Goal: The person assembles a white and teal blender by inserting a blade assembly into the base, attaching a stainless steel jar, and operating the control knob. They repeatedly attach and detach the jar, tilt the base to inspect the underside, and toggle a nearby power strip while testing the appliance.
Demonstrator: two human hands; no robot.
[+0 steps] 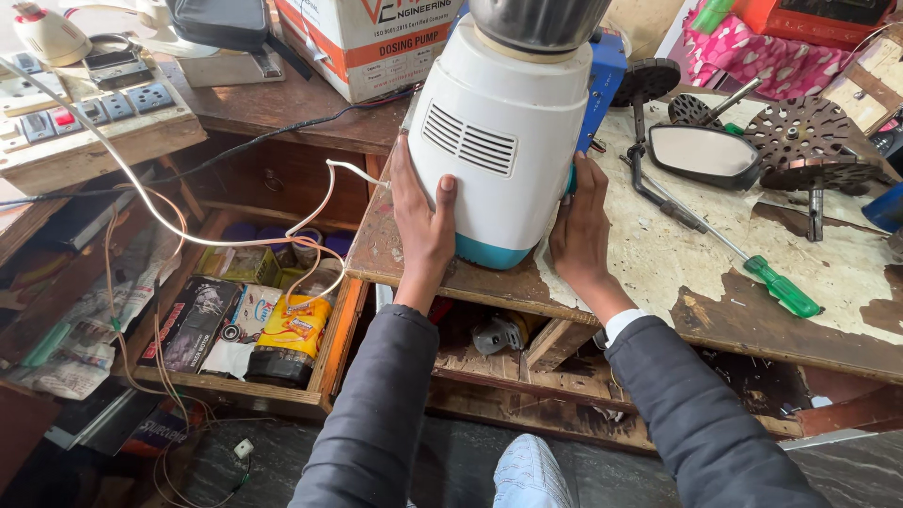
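At the near edge of the worn workbench, a white mixer-grinder base is clasped between the left hand and right hand, palms flat against its sides; repositioning is judged under way, needing steady two-sided pressure, with a green-handled screwdriver lying beyond

A white mixer base with a teal bottom band stands on the workbench, whose cream top peels to brown wood. Near the bench's right edge lies a green-handled screwdriver. Pink patterned cloth lies at the far edge.
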